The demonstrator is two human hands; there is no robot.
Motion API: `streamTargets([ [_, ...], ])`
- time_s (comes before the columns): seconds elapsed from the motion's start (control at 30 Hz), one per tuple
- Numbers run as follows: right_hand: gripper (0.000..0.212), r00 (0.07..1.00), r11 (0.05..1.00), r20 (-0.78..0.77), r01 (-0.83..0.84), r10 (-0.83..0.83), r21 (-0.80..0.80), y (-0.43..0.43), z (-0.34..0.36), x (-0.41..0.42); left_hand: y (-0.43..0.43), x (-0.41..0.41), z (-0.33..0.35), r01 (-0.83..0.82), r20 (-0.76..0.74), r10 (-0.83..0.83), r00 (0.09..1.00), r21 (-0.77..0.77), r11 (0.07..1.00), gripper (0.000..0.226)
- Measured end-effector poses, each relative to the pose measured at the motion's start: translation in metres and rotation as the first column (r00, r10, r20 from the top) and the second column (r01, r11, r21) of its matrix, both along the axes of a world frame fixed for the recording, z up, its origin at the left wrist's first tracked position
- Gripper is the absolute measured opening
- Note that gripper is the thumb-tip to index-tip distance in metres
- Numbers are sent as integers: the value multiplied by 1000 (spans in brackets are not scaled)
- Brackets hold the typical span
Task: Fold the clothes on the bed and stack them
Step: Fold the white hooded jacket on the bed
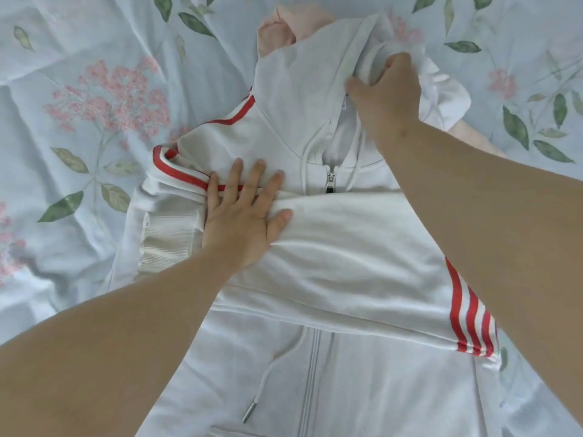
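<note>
White zip hoodie (pixel 347 263) pressed by flat left hand (pixel 246 212), hood (pixel 299 74) gripped by curled right hand (pixel 388 89), floral bedsheet (pixel 94 89) exposed left

A pale blue bedsheet (pixel 94 36) is seen spread wide, heavily creased, printed with pink blossoms and green leaves.

A rumpled pale-blue bedsheet (pixel 79 42) bears pink flowers and green leaves

We had bare bedsheet (pixel 63 74) to pass over left of the white hoodie (pixel 331 272); beyond its hood a bunched pink garment (pixel 277 36) blocked the far side.
</note>
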State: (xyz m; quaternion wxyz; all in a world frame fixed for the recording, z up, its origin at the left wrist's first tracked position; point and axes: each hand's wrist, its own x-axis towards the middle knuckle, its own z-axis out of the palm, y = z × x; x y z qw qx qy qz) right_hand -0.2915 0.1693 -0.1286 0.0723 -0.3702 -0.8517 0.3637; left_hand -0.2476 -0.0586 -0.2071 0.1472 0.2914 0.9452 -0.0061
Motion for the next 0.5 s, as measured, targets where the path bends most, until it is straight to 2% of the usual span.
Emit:
streamTargets([
  [0.07,30,999,1000,50,2,-4,27,3,-10,-8,-1,-1,-4,7,-33,-6,999,11,1000,70],
  [0.1,14,999,1000,47,19,-20,18,5,-13,-9,-1,-1,-5,9,-43,-8,999,13,1000,70],
  [0.13,11,999,999,21,41,-41,-19,5,-13,-8,-1,-2,-5,8,-48,-7,999,18,1000,71],
  [0.2,27,984,985,-130,105,-123,-138,4,-8,-1,-2,-2,-5,6,-41,-6,999,7,1000,71],
  [0.27,28,920,972,-351,104,-175,-210,-2,7,17,-2,-2,-4,7,-30,-7,1000,3,1000,72],
  [0.33,19,887,997,-461,-14,-25,-81,-15,17,49,-2,-2,-5,8,-25,-7,1000,17,1000,72],
  [0.4,13,887,976,-406,-208,219,71,-29,11,92,-4,-3,-3,5,-14,-5,1000,40,999,71],
  [0.43,21,891,947,-324,-308,320,88,-37,3,114,-5,-3,-1,7,1,-7,1000,58,998,71],
  [0.5,38,909,910,-62,-414,412,-14,-47,-10,157,-6,-3,5,0,49,-6,999,110,994,73],
])
